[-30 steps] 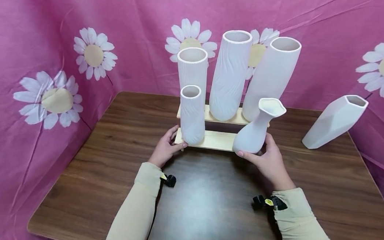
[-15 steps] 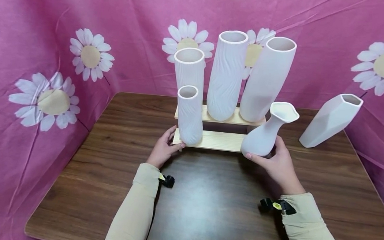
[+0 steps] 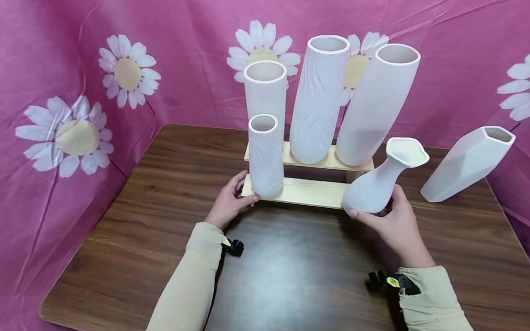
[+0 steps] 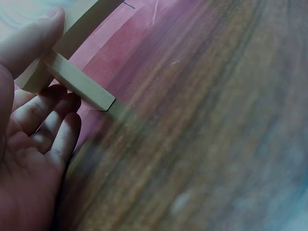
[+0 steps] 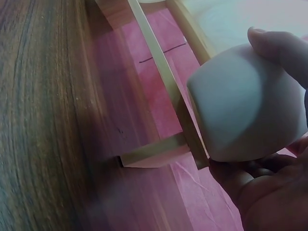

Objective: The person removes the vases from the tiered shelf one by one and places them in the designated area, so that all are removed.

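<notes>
My left hand point(image 3: 232, 200) grips the left end of a pale two-step wooden stand point(image 3: 313, 193), with the thumb above the front board and the fingers below, as the left wrist view shows of the board point(image 4: 79, 31). A small white vase point(image 3: 265, 158) stands on that board near the thumb. At the board's right end my right hand point(image 3: 395, 225) holds a white vase with a flared, wavy mouth point(image 3: 375, 185) by its rounded lower body. This vase leans to the right. In the right wrist view its base point(image 5: 240, 106) is against the board's end.
On the rear step stand a ribbed vase point(image 3: 265, 92), a tall wavy vase point(image 3: 319, 103) and a tall smooth vase point(image 3: 378, 106). A faceted vase point(image 3: 467, 165) stands apart on the brown table point(image 3: 118, 258). Behind hangs pink cloth point(image 3: 190, 54) with daisies.
My right hand has moved the flared vase rightward along the front board to its right end. My left hand keeps its hold on the stand.
</notes>
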Motion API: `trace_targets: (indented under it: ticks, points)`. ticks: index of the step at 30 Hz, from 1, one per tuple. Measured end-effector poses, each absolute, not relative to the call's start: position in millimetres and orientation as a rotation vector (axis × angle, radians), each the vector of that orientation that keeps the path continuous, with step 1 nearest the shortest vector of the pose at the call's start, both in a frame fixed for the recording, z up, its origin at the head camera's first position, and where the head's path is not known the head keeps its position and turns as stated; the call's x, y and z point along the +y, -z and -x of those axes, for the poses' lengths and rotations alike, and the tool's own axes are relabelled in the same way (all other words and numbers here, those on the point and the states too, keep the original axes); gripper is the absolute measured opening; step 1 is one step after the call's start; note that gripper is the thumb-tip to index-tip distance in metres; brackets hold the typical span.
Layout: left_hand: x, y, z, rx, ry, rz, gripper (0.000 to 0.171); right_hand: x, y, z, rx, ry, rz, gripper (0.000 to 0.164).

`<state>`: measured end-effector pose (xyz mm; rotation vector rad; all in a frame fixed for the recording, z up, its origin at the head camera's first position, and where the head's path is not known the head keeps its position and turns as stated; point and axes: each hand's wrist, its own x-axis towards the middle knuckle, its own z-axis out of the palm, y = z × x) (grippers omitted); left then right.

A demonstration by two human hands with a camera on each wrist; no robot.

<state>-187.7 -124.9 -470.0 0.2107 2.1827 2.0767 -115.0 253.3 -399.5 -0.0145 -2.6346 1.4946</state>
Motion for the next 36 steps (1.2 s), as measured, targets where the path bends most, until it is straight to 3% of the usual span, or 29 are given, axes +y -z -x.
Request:
trace_targets:
  ticks: [36]
  points:
    - [-125.6,468.9,187.3,2.178,-2.084,-0.210,0.081,305.3,404.6,115.5,-2.618,-1.341,0.135,0.089]
